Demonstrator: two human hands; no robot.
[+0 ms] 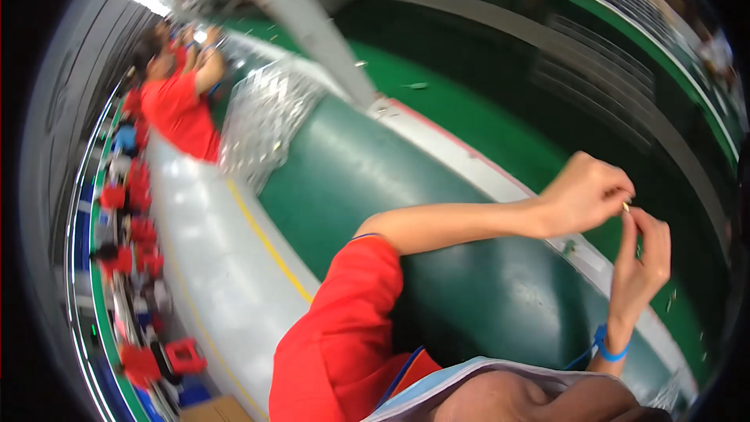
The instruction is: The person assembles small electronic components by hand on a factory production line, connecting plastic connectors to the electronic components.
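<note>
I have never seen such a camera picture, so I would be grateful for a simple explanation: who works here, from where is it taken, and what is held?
There is no robot: a person in a red shirt works by hand. The picture comes from a wide fisheye camera worn on the head, looking down, so straight edges bend. The left hand and the right hand together pinch a small gold-coloured piece; its details are too small to tell. On the green work surface lie what look like clear plastic trays, near a co-worker in red.
</note>
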